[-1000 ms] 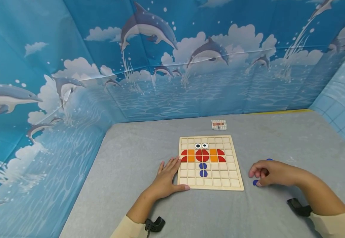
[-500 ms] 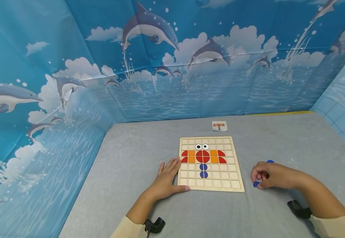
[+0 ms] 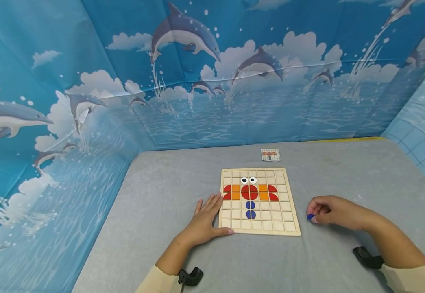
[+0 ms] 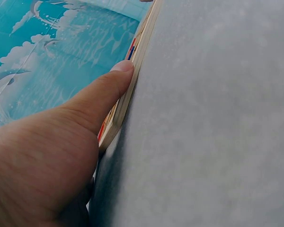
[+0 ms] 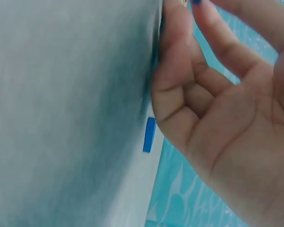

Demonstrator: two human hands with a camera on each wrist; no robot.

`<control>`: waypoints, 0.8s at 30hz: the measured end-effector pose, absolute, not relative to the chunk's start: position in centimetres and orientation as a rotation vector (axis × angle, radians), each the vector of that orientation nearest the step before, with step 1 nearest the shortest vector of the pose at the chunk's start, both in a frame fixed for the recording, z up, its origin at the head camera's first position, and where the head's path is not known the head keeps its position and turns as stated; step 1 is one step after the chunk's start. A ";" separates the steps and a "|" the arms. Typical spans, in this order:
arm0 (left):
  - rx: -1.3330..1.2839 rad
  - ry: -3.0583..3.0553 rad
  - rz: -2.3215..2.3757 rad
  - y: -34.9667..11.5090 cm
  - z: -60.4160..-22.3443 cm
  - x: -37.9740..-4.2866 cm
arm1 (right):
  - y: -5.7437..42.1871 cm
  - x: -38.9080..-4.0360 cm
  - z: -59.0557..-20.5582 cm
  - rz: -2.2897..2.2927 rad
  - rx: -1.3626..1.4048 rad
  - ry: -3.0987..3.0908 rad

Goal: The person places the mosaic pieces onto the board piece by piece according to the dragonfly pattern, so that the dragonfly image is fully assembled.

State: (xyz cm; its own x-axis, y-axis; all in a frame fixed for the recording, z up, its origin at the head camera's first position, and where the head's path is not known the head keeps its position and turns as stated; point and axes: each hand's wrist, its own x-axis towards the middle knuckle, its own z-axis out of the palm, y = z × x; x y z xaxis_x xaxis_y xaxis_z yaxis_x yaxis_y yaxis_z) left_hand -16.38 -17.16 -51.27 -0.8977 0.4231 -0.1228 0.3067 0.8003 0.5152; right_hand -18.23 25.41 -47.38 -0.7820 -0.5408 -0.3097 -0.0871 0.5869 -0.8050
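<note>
A wooden grid board (image 3: pixel 274 228) lies on the grey table, bearing a figure made of red, orange and blue pieces with two eye pieces on top. My left hand (image 3: pixel 205 221) rests at its left side with fingers spread straight and the thumb on the front left corner; the left wrist view shows that thumb on the board's edge (image 4: pixel 128 90). Right of the board, my right hand (image 3: pixel 338 212) pinches a small blue piece (image 3: pixel 310 217) between thumb and fingers, close over the table. Another blue piece (image 5: pixel 149 135) lies beside this hand in the right wrist view, hidden in the head view.
Behind the board lies a small pattern card (image 3: pixel 270 154) printed with a similar figure. A dolphin-print curtain (image 3: pixel 234 101) hangs along the back and sides of the table (image 3: pixel 175 175). Each wrist wears a black camera band (image 3: pixel 191 276).
My right hand shifts slightly up and left, and the blue piece at its fingertips moves with it. The second blue piece is now covered by the hand. My left hand stays put.
</note>
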 end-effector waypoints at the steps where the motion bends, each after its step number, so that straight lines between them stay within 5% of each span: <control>1: 0.567 2.756 0.733 -17.1 -51.3 -16.4 | 25.2 -18.2 -47.3 -1.132 -0.476 2.289; 24: 0.565 2.742 0.753 -17.1 -51.0 -16.2 | 16.3 -17.9 -45.3 -1.296 -0.549 2.303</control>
